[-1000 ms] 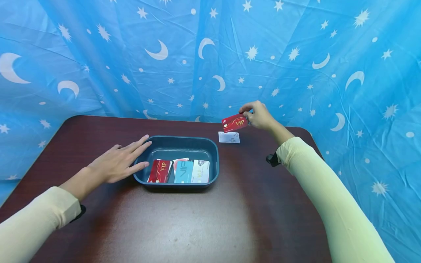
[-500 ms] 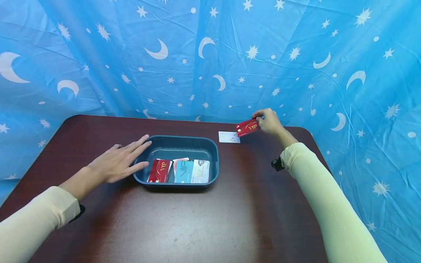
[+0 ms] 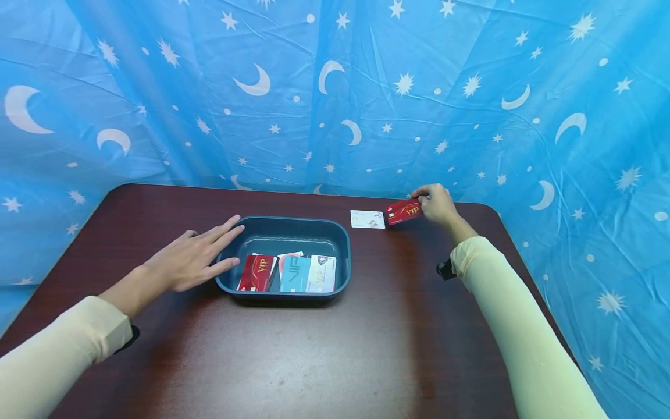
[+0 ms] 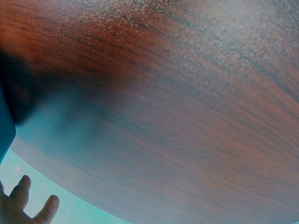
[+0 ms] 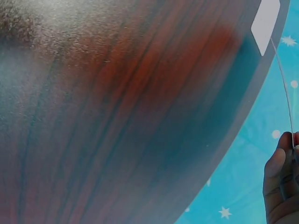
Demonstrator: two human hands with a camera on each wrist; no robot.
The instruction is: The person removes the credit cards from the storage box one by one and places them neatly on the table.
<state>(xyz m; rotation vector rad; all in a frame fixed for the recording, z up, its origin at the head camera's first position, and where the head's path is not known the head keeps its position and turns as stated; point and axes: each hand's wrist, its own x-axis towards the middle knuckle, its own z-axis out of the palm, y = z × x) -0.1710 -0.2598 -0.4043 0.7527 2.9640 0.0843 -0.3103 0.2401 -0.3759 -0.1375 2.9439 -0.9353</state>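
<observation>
My right hand (image 3: 441, 205) pinches a red VIP card (image 3: 403, 212) by its right end, near the back of the table. Just left of that card, a white card (image 3: 367, 219) lies on the tabletop. In the right wrist view the red card (image 5: 283, 86) shows edge-on between thumb and fingers, and the white card (image 5: 266, 25) lies at the top. My left hand (image 3: 188, 260) spreads its straight fingers over the left rim of a dark blue tray (image 3: 293, 222). Inside the tray are a red card (image 3: 257, 272), a blue card (image 3: 295, 274), a white card (image 3: 321, 273) and others partly covered.
The dark brown table (image 3: 314, 361) has a shiny top and rounded back corners. Behind it and along the right hangs a blue curtain (image 3: 293, 134) with white moons and stars, close to the back edge.
My right hand has moved right and lower with the red card, from above the white card to just beside it. The left hand keeps its place at the tray.
</observation>
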